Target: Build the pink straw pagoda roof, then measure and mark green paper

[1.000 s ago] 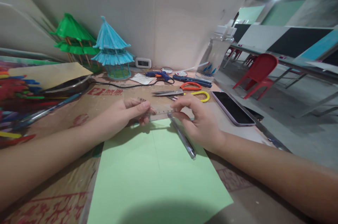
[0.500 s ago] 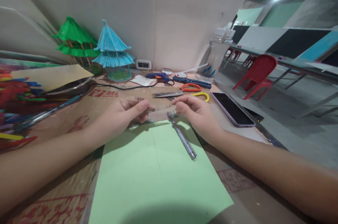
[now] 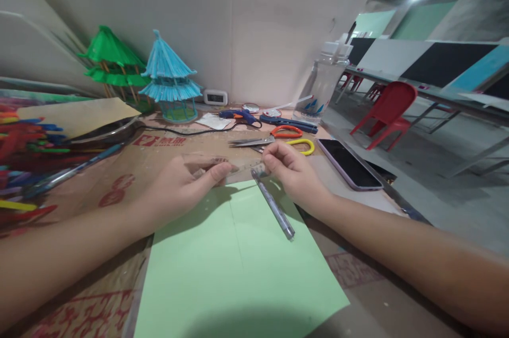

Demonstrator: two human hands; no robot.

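Observation:
A clear plastic ruler with fine markings spans the gap between my hands, above the far edge of the green paper. My left hand is closed on its left end, thumb on top. The right end is pinched between the thumb and fingers of my right hand. A grey pen lies slantwise on the paper, its tip close to the ruler and my right fingers. One thin pencil-like line runs down the sheet from near its far edge.
Beyond my hands lie orange-handled scissors, yellow-handled scissors and a blue glue gun. A phone is at right, a bottle behind. Green and blue model pavilions stand at back left, near colourful craft sticks.
My left hand has shifted slightly right and nearer to me, its thumb now pressing on the ruler. My right hand has barely moved; pen and paper stay almost in place.

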